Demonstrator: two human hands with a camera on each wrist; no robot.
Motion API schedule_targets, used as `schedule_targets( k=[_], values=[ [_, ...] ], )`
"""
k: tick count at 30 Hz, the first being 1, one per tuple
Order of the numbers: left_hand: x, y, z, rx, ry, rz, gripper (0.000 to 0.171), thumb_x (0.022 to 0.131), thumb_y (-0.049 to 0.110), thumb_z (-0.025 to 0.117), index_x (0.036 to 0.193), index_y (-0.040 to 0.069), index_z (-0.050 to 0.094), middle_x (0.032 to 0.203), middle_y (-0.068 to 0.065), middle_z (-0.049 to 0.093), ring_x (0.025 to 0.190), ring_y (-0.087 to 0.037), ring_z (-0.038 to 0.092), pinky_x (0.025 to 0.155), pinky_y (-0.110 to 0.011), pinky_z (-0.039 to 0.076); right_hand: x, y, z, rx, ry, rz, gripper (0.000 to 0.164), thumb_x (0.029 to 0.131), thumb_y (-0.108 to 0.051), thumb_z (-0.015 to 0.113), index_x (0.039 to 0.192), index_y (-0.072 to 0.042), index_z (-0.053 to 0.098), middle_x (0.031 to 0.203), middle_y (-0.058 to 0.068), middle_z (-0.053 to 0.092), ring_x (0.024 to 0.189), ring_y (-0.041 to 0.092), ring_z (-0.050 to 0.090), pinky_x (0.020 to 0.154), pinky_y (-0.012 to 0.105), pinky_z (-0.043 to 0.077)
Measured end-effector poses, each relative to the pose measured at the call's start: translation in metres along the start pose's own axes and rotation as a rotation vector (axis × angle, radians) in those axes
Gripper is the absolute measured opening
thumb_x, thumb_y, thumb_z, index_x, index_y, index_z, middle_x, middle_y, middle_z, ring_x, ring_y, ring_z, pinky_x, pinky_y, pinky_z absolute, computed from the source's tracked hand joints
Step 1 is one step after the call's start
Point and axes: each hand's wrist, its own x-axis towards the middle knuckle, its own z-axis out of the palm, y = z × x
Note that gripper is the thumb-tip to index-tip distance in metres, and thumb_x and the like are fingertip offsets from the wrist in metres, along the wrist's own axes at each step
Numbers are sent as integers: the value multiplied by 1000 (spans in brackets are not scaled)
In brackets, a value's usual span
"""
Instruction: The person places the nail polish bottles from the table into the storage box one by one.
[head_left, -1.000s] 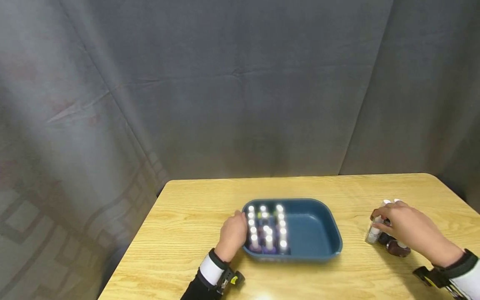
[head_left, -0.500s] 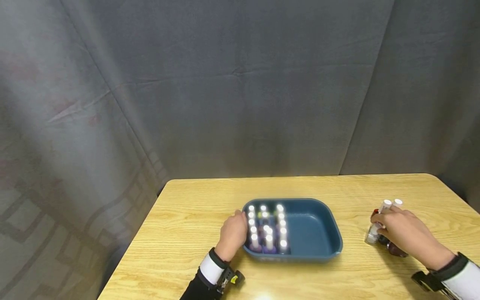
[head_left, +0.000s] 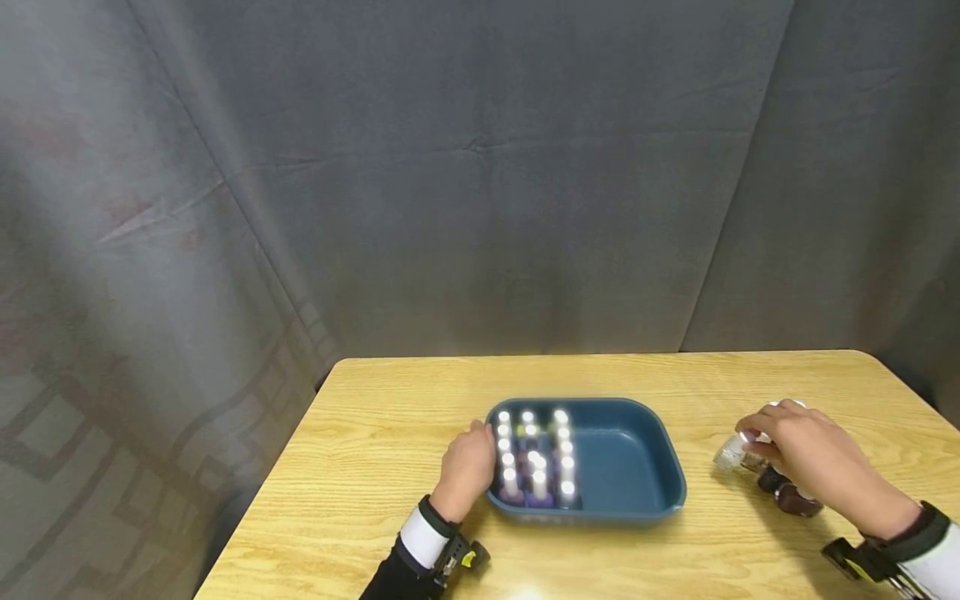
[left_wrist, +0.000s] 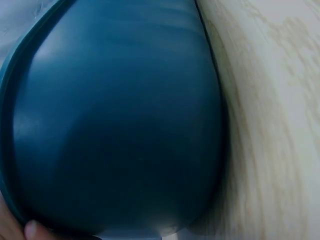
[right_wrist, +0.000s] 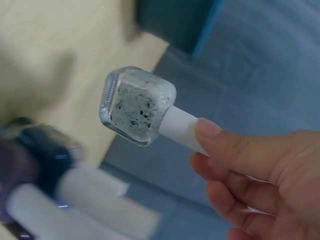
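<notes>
The right hand [head_left: 813, 446] holds a speckled bottle [right_wrist: 136, 107] above the surface [head_left: 390, 475], fingers [right_wrist: 250, 155] pinching its white cap [right_wrist: 179, 127], perhaps because this part is narrow; the left hand [head_left: 468, 463] grips the bin rim [left_wrist: 6, 140], probably for steadiness.

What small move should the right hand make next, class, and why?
Probably carry the speckled bottle toward the bare right part of the blue tray: the right hand pinches its white cap, white-capped bottles line the tray's left part, and the left hand holds its rim.
</notes>
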Motion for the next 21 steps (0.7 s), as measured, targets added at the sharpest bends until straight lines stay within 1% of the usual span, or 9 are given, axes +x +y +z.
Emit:
schedule_targets(
  k=[1, 2, 4, 6, 7, 8, 9, 16, 21],
  values=[
    [0, 0, 0, 0, 0, 2, 30, 97, 21, 40, 77, 2, 50, 56, -14, 54, 51, -29, 58, 39, -35, 41, 2, -1, -3, 12, 28, -9, 45, 85, -54, 51, 74, -13, 66, 69, -5, 61, 61, 16, 53, 52, 31, 40],
    [0, 0, 0, -1, 1, 3, 30, 97, 20, 40, 77, 2, 50, 56, -14, 54, 51, -29, 58, 38, -35, 41, 5, -2, -5, 21, 42, -12, 49, 87, -55, 46, 75, -12, 66, 69, -5, 61, 62, 17, 54, 53, 32, 41],
    [0, 0, 0, 0, 7, 7, 29, 97, 20, 40, 77, 2, 51, 56, -14, 54, 51, -29, 58, 38, -35, 41, 11, -6, -12, 40, 50, -4, 50, 87, -55, 46, 79, -11, 67, 71, -4, 62, 64, 16, 55, 54, 32, 42],
    [0, 0, 0, 2, 10, 10, 29, 97, 19, 40, 77, 1, 51, 56, -14, 54, 51, -29, 58, 39, -35, 42, 16, -13, -18, 54, 53, 1, 24, 77, -34, 69, 81, -11, 67, 72, -4, 63, 64, 15, 55, 54, 32, 41],
    [0, 0, 0, 3, 12, 11, 29, 97, 19, 40, 77, 1, 51, 57, -14, 54, 51, -29, 58, 39, -36, 42, 20, -17, -20, 58, 55, 7, 19, 70, -22, 76, 82, -11, 67, 73, -4, 63, 65, 15, 55, 55, 32, 41],
    [0, 0, 0, 5, 16, 12, 28, 97, 18, 40, 77, 1, 51, 57, -15, 55, 52, -30, 58, 40, -36, 42, 23, -21, -23, 63, 50, 16, 23, 63, -12, 78, 83, -11, 67, 74, -4, 63, 67, 15, 55, 56, 33, 41],
    [0, 0, 0, 5, 18, 12, 28, 97, 18, 41, 77, 1, 51, 57, -15, 55, 52, -30, 58, 40, -37, 43, 27, -26, -25, 68, 55, 21, 27, 60, -10, 78, 84, -11, 67, 75, -3, 63, 68, 15, 55, 56, 33, 41],
    [1, 1, 1, 1, 15, 12, 29, 97, 19, 40, 76, 1, 51, 57, -15, 55, 53, -30, 59, 40, -37, 43, 47, -59, -28, 150, 131, -1, 21, 65, -13, 76, 83, -13, 65, 79, -2, 63, 76, 18, 57, 64, 40, 44],
    [1, 1, 2, -2, 19, 21, 30, 97, 20, 40, 76, 2, 50, 57, -14, 54, 52, -29, 58, 39, -36, 42, 54, -81, -22, 169, 115, -47, 20, 65, -20, 77, 79, -17, 64, 76, -7, 62, 74, 14, 57, 64, 36, 44]
  ],
)
